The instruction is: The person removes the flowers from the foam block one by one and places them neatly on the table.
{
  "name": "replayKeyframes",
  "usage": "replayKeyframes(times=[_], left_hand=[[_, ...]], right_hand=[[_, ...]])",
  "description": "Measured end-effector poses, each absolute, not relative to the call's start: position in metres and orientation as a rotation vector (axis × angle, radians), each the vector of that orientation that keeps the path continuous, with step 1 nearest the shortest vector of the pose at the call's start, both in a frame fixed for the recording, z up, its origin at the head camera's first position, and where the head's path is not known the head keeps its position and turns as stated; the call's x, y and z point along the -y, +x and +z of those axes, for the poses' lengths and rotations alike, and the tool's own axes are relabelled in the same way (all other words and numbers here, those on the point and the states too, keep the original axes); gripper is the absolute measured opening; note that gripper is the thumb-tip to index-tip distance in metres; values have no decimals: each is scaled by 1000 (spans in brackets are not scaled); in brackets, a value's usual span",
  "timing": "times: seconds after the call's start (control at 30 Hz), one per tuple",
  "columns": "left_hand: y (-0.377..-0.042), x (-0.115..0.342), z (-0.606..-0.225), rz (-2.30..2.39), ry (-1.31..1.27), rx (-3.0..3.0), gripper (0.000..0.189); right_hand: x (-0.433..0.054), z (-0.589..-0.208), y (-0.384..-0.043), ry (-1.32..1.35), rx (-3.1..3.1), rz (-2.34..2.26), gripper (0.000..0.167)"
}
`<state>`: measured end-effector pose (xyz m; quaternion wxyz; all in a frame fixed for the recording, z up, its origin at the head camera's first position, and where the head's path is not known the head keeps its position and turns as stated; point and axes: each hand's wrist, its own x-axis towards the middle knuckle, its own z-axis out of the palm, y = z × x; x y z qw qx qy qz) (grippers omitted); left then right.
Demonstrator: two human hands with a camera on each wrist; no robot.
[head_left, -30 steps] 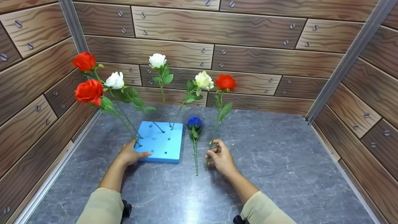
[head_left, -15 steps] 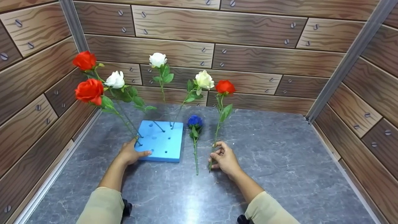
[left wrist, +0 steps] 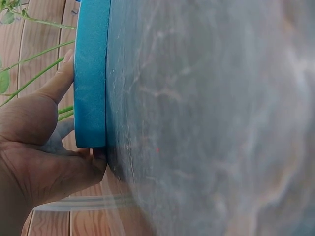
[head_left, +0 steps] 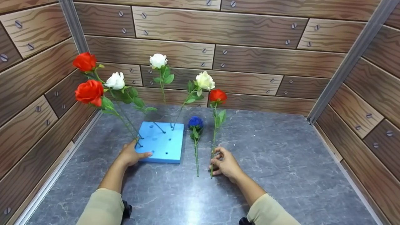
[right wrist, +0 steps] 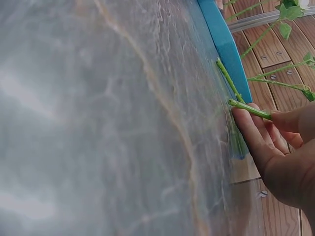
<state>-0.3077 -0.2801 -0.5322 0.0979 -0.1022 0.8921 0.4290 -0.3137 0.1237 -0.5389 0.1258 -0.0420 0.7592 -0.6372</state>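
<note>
My right hand [head_left: 227, 165] pinches the lower stem of a red rose [head_left: 218, 96] between thumb and fingers; the stem's cut end [right wrist: 237, 103] pokes out past the fingers in the right wrist view. Left of it a blue rose [head_left: 196, 123] lies on the table. My left hand [head_left: 132, 153] grips the left edge of a blue block [head_left: 162, 153] with holes, thumb over the top and fingers down the side, as the left wrist view shows. Stems of several roses stand in the block: two red [head_left: 89, 92], two white [head_left: 158, 61] and one cream [head_left: 205, 81].
The grey marbled table [head_left: 281, 162] is bounded by wood-patterned walls [head_left: 175, 25] at the back and both sides. Metal posts [head_left: 340, 65] stand in the corners. Bare holes show in the block's near and right parts.
The red rose's head has come down and left, and its stem end has moved nearer to me. My right hand has shifted slightly towards me and right; my left hand and the block stay put.
</note>
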Motion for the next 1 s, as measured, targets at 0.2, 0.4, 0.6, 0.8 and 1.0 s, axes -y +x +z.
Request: replayKeyframes(times=[0.2,0.4,0.6,0.8,1.0], left_hand=[[-308,280,-533,1276,-297,-2640,115],[-308,280,-533,1269,-292,-2638,115],[-308,280,-532,1275,-298,-2622,116],[-309,281,-532,1260,-309,-2609,117],[-308,280,-531,1252,-298,-2626,116]], right_hand=[[-124,-540,-314,-116,-2189,-1854,29],[-126,-540,-311,-94,-2229,-1836,29],[-126,-541,-311,-101,-2265,-1820,27],[-127,-542,-313,-95,-2269,-1819,28],[-130,-544,-315,-117,-2282,-1781,28]])
